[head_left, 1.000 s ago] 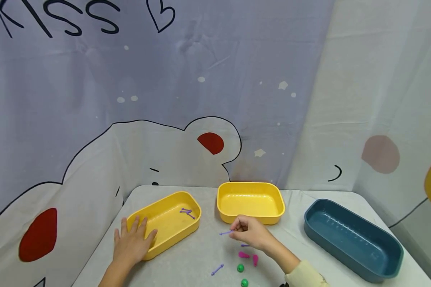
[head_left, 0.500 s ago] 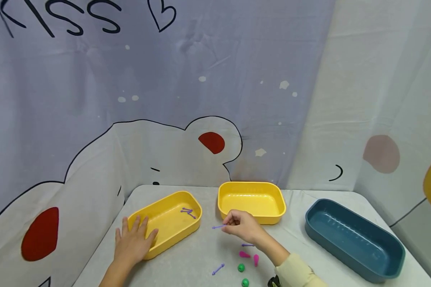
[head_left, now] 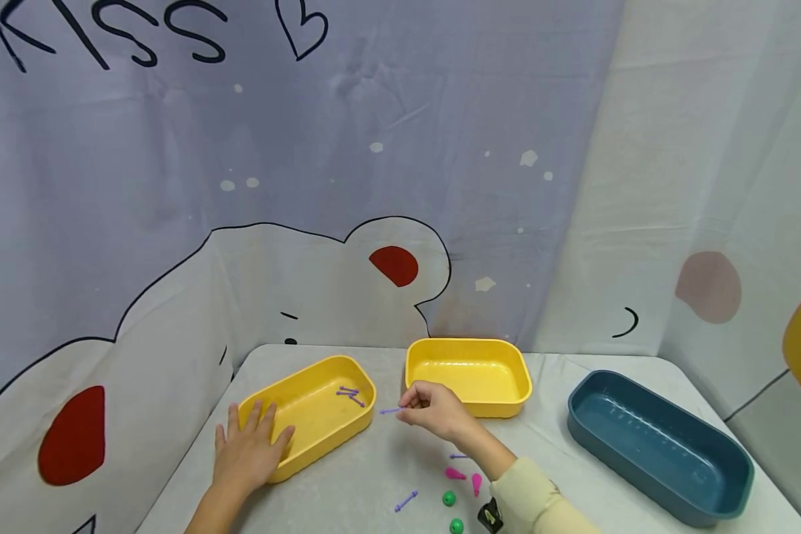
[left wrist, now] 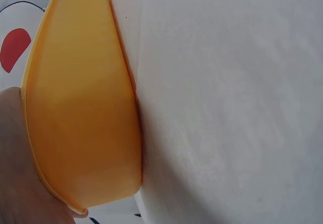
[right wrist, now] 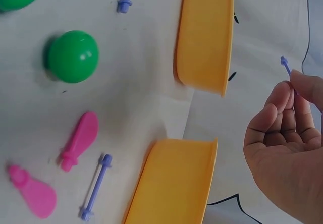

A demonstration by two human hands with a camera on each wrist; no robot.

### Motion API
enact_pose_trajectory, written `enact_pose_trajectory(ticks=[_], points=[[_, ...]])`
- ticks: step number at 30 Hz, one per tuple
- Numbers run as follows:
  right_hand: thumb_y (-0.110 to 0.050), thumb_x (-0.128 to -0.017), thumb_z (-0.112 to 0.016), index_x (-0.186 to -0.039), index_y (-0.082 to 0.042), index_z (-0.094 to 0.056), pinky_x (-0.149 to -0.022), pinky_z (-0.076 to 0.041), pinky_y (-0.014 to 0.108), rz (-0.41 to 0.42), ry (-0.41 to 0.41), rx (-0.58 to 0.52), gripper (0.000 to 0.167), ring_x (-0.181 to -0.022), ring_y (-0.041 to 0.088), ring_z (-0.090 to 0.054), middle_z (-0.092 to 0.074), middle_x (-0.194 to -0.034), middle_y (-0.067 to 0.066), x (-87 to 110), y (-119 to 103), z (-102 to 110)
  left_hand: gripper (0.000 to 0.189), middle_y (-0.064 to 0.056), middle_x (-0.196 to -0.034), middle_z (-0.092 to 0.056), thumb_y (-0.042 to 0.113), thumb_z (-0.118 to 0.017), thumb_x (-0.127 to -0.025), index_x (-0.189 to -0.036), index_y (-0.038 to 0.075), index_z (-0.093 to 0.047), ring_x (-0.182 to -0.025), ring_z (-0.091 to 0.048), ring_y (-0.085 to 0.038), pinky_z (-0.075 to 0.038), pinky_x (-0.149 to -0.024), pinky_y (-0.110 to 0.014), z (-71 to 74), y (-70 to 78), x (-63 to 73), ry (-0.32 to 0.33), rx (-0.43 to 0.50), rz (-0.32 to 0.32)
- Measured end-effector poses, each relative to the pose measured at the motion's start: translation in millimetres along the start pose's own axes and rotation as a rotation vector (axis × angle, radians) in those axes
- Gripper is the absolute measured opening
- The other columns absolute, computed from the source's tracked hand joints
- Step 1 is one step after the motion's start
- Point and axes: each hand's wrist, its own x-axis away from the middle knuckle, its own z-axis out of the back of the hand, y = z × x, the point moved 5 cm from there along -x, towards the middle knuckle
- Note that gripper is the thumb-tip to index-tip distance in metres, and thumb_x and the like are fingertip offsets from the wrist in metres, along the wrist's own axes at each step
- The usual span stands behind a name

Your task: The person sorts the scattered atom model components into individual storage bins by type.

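Note:
My right hand (head_left: pixel 436 409) pinches one end of a thin purple rod (head_left: pixel 391 411) with knobbed ends, held above the table near the left yellow tray (head_left: pixel 320 452). In the right wrist view the rod (right wrist: pixel 284 62) sticks out past the thumb and fingertips. My left hand (head_left: pixel 245 451) rests over the near left rim of that tray with fingers spread. Several purple rods (head_left: pixel 351 394) lie at the tray's far end. On the table are two more rods, one rod (head_left: pixel 406 501) apart and one (right wrist: pixel 96 187) beside two pink paddle-shaped pieces (right wrist: pixel 81 138).
Two green balls (head_left: pixel 449 498) lie near the table's front. A second yellow tray (head_left: pixel 469 406) stands at the back middle, and a long dark blue tray (head_left: pixel 661 452) at the right. A printed cloth (head_left: pixel 307 282) hangs behind the table.
My right hand has moved left and slightly away from me with the purple rod, closer to the left yellow tray. The left hand has stayed on the tray.

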Motion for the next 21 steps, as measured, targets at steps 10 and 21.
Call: enact_pose_trajectory(ticks=[10, 21], points=[[-0.016, -0.089, -0.079, -0.095, -0.009, -0.069, -0.071, -0.051, 0.028, -0.013, 0.007, -0.034, 0.013, -0.076, 0.017, -0.058, -0.065, -0.082, 0.001, -14.1, -4.3, -6.7, 0.092, -0.029, -0.161, -0.026, 0.075, -0.026, -0.098, -0.155, 0.003, -0.038, -0.147, 0.0, -0.06, -0.001, -0.111, -0.079, 0.0, -0.7, 0.4, 0.012, 0.001, -0.001], [-0.016, -0.089, -0.079, -0.095, -0.008, -0.07, -0.071, -0.049, 0.028, -0.032, 0.017, -0.064, 0.014, -0.077, 0.017, -0.058, -0.065, -0.082, 0.002, -30.5, -9.6, -18.2, 0.09, -0.028, -0.162, -0.025, 0.072, -0.028, -0.1, -0.155, 0.003, -0.038, -0.147, 0.0, -0.06, -0.001, -0.111, -0.079, 0.5, 0.2, 0.8, 0.023, 0.007, -0.003]])
